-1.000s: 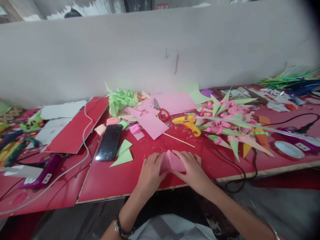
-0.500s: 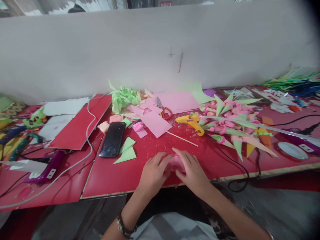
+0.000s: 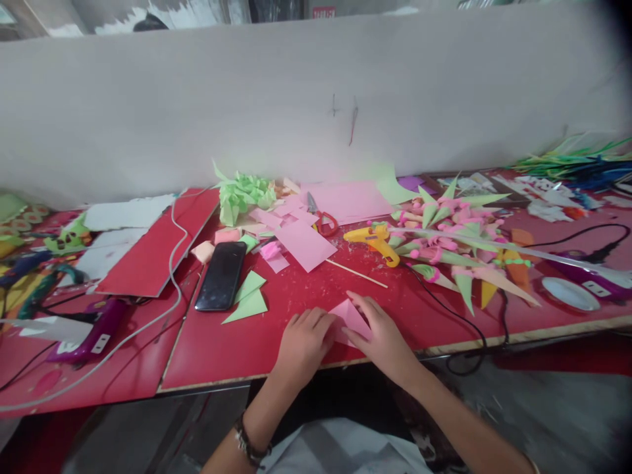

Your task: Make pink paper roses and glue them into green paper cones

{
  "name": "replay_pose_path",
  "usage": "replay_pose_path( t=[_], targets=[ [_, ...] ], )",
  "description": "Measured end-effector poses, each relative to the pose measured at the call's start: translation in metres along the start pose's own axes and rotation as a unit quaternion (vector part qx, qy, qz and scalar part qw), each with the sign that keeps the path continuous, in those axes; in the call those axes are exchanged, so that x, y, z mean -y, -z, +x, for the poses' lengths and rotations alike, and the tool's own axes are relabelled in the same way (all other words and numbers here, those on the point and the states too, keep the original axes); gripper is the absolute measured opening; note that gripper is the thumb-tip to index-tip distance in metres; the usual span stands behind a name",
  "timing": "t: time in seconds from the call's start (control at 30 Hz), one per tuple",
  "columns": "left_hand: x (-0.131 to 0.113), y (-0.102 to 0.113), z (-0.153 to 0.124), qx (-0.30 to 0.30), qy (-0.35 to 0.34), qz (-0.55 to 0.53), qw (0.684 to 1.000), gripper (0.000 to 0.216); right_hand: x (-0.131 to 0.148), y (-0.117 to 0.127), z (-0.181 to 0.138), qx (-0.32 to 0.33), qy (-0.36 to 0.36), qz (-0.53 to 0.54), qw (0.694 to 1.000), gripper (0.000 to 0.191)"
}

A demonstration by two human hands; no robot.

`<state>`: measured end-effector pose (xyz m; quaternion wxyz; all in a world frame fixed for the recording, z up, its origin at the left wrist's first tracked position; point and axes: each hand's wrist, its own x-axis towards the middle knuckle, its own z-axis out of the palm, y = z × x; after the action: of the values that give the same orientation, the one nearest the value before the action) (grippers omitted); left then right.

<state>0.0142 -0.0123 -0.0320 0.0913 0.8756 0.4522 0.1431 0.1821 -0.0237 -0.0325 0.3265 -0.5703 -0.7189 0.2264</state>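
Note:
A small piece of pink paper [image 3: 348, 320] lies at the table's front edge, between my two hands. My left hand [image 3: 307, 339] is closed on its left side, fingers curled together at the paper's edge. From the right, my right hand [image 3: 382, 336] grips the paper with thumb and fingers around its side. Part of the paper is hidden under the fingers. Beyond my hands lies a thin wooden stick [image 3: 358, 273], and to the left are green paper pieces [image 3: 249, 299] beside a black phone [image 3: 220, 276].
A yellow glue gun [image 3: 375, 241] rests right of centre, near a pile of pink and green paper cones [image 3: 449, 230]. Red-handled scissors [image 3: 326, 224] lie by pink sheets [image 3: 306, 243]. Green crumpled paper [image 3: 244, 196] sits behind. A white cable [image 3: 174, 263] crosses the red table [image 3: 222, 355].
The pink paper, curved between my hands before, now shows a flatter, pointed face. My left fingers have drawn slightly back from my right hand. The view has shifted slightly.

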Motion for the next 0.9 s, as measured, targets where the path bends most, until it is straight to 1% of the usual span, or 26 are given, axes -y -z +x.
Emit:
replay_pose_path(
  t=[0.17, 0.33, 0.37, 0.4, 0.43, 0.47, 0.53, 0.57, 0.63, 0.7, 0.73, 0.8, 0.83, 0.9],
  targets=[
    [-0.002, -0.001, 0.000, -0.010, 0.002, 0.033, 0.999, 0.023, 0.003, 0.006, 0.005, -0.011, -0.037, 0.021, 0.999, 0.024],
    [-0.004, -0.002, -0.002, -0.013, 0.023, 0.053, 0.998, 0.024, 0.004, 0.013, 0.010, 0.007, -0.010, 0.039, 0.999, 0.005],
    [-0.005, -0.001, -0.002, -0.021, 0.036, 0.042, 0.998, 0.024, 0.005, 0.014, 0.012, -0.002, -0.006, 0.041, 0.999, 0.001],
    [-0.006, 0.000, -0.003, -0.032, 0.055, 0.020, 0.998, 0.025, 0.006, 0.015, 0.013, -0.024, -0.001, 0.039, 0.999, 0.003],
    [-0.007, 0.001, -0.003, -0.044, 0.079, -0.012, 0.996, 0.029, 0.007, 0.017, 0.013, -0.060, 0.009, 0.031, 0.998, 0.005],
    [-0.008, 0.003, -0.004, -0.056, 0.104, -0.057, 0.991, 0.038, 0.009, 0.018, 0.014, -0.101, 0.024, 0.013, 0.995, 0.007],
    [-0.011, 0.008, -0.002, -0.072, 0.137, -0.179, 0.972, 0.060, 0.016, 0.019, 0.014, -0.166, 0.067, -0.043, 0.983, 0.009],
    [-0.013, 0.011, -0.001, -0.077, 0.138, -0.249, 0.955, 0.068, 0.020, 0.019, 0.014, -0.177, 0.093, -0.075, 0.977, 0.009],
    [-0.016, 0.017, 0.004, -0.087, 0.114, -0.373, 0.917, 0.074, 0.028, 0.017, 0.013, -0.161, 0.145, -0.118, 0.969, 0.010],
    [-0.018, 0.022, 0.008, -0.107, 0.101, -0.430, 0.891, 0.075, 0.035, 0.013, 0.013, -0.135, 0.181, -0.128, 0.966, 0.011],
    [-0.019, 0.024, 0.009, -0.121, 0.107, -0.433, 0.887, 0.074, 0.037, 0.011, 0.013, -0.127, 0.189, -0.122, 0.966, 0.011],
    [-0.017, 0.027, 0.010, -0.149, 0.123, -0.412, 0.890, 0.072, 0.040, 0.008, 0.013, -0.103, 0.189, -0.091, 0.972, 0.012],
    [-0.016, 0.028, 0.010, -0.158, 0.126, -0.400, 0.894, 0.070, 0.040, 0.007, 0.013, -0.084, 0.180, -0.068, 0.978, 0.015],
    [-0.010, 0.030, 0.008, -0.164, 0.119, -0.380, 0.903, 0.066, 0.039, 0.009, 0.013, -0.030, 0.155, -0.011, 0.987, 0.029]
  ],
)
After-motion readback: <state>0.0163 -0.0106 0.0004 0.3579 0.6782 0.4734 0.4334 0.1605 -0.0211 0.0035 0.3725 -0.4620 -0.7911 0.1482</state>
